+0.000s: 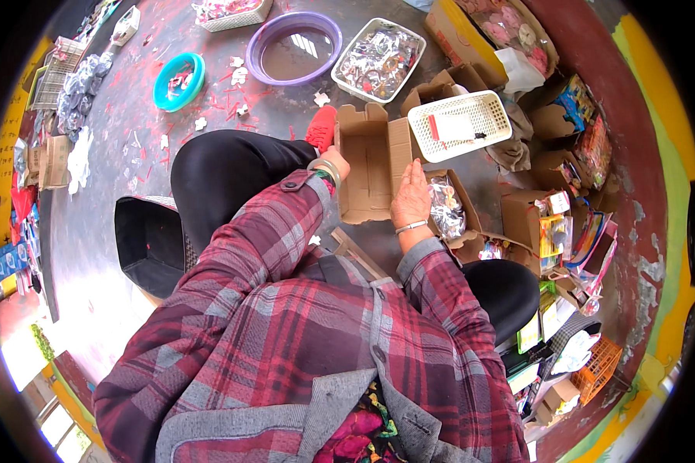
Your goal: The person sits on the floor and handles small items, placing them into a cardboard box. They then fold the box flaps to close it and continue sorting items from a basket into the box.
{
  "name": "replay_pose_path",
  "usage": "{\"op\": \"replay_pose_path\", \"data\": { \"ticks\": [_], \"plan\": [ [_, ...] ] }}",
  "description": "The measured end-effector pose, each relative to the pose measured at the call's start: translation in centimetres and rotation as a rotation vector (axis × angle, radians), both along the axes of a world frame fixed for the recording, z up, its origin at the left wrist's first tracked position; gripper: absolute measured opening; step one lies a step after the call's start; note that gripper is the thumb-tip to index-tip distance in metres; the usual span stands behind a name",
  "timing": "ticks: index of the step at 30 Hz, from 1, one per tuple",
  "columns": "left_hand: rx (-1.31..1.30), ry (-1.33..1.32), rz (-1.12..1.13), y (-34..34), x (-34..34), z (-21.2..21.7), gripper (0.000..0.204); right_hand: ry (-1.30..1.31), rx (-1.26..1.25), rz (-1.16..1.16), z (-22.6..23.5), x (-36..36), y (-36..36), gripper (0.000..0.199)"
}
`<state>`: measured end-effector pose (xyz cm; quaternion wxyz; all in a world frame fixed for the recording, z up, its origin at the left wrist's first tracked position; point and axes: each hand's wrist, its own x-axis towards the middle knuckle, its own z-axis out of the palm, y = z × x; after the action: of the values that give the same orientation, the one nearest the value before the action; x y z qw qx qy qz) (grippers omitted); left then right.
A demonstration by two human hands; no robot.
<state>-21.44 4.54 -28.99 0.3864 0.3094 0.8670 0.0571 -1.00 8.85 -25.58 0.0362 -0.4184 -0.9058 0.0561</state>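
Observation:
An open cardboard box [365, 174] stands in front of me, its bare inside showing and its flaps spread. My left hand [333, 160] grips its left side, the fingertips partly hidden by the wall. Against the right flap lies my right hand [411, 199], flat with fingers stretched out and pointing away from me. Just right of that hand is another cardboard box holding small plastic-wrapped items [446, 207]. A white perforated basket [425, 139] with a red-and-white packet in it sits beyond.
Farther off stand a purple basin [330, 71] with liquid-like shine, a white basket of small wrapped items [360, 94] and a turquoise basin [160, 92]. A black bin [143, 251] is by my left leg. Several goods-filled boxes [527, 220] line the right wall.

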Motion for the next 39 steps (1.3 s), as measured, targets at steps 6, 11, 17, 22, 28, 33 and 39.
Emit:
{"op": "replay_pose_path", "data": {
  "ticks": [6, 11, 17, 22, 28, 33, 39],
  "plan": [
    [0.002, 0.019, -0.021, -0.1, -0.5, -1.0, 0.048, 0.052, -0.14, 0.004, -1.0, 1.8, 0.0, 0.053],
    [0.095, -0.035, 0.226, 0.2, 1.6, 5.7, 0.065, 0.24, -0.177, 0.1, 1.5, 2.1, -0.2, 0.046],
    [0.57, 0.316, -0.005, 0.7, 3.8, 9.8, 0.064, 0.511, -0.193, -0.051, 3.3, 3.4, 0.6, 0.032],
    [0.712, -0.143, -0.007, -3.2, 8.8, 11.9, 0.047, 0.407, -0.3, -0.721, 1.8, 8.7, 4.8, 0.03],
    [0.154, -0.31, 0.237, -4.7, 12.7, 8.4, 0.053, 0.431, -0.344, -0.967, -3.3, 10.8, 5.6, 0.044],
    [0.219, -0.234, 0.006, -3.8, 14.4, 9.6, 0.069, 0.391, -0.506, -0.949, -3.3, 10.4, 5.9, 0.032],
    [0.181, -0.388, -0.117, -3.2, 14.9, 10.3, 0.074, 0.528, -0.499, -1.04, -8.4, 13.3, 6.9, 0.022]
  ]
}}
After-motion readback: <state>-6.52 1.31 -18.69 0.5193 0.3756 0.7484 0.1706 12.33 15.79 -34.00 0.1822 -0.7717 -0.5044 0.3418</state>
